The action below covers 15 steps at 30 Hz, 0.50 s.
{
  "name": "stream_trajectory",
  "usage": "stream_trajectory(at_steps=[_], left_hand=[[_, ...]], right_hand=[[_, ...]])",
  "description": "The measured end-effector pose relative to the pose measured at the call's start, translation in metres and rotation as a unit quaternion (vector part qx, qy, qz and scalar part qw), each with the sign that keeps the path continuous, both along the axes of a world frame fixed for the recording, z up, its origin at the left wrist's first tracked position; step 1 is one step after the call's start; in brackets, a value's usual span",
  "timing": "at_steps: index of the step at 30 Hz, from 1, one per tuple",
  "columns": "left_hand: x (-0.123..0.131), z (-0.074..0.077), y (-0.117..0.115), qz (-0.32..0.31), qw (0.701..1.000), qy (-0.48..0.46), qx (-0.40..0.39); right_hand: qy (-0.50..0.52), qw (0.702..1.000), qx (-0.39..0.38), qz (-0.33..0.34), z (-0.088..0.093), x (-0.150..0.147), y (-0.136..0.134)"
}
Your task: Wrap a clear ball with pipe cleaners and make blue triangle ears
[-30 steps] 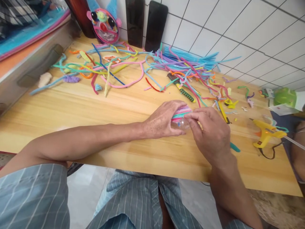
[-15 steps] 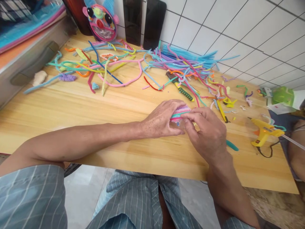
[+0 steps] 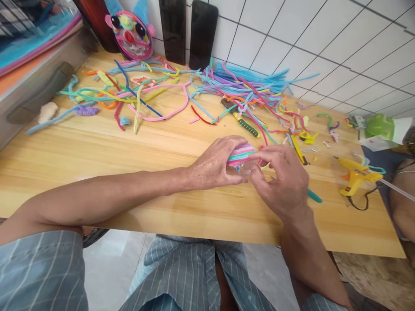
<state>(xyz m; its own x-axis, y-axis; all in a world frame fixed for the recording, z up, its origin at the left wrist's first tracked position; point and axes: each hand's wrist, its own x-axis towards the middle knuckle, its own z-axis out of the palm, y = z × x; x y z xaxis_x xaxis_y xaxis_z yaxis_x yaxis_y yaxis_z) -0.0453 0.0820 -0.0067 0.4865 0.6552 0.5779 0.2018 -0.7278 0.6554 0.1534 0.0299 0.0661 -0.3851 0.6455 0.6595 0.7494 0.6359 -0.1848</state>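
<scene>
Near the front of the table, my left hand [image 3: 209,164] is closed around a small clear plastic piece wrapped in striped pipe cleaners [image 3: 241,156] of purple, pink and teal. Its clear lower part shows under the stripes, and the rest is hidden in my palm. My right hand [image 3: 282,179] is at the right side of this piece. The index fingertip touches the end of the teal stripe, while the thumb sits lower with a gap between them. The other right fingers are curled and partly hidden.
Loose pipe cleaners [image 3: 240,86] are heaped along the tiled wall, beside two leaning phones [image 3: 203,34] and a decorated face figure [image 3: 132,39]. A green-black handled tool [image 3: 248,127], a yellow cutter [image 3: 298,149] and a yellow glue gun [image 3: 355,175] lie to the right. Another person's arm [image 3: 403,194] shows at the right edge.
My right thumb has parted from the index finger, which stays on the teal stripe. My left hand keeps its hold. The whole view has shifted slightly.
</scene>
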Motion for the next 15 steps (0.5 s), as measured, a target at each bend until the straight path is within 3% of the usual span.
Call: stream_trajectory(at_steps=[15], left_hand=[[0.0006, 0.0, -0.0001, -0.004, 1.0, 0.01, 0.006]], right_hand=[[-0.035, 0.999, -0.016, -0.006, -0.0055, -0.0034, 0.003]])
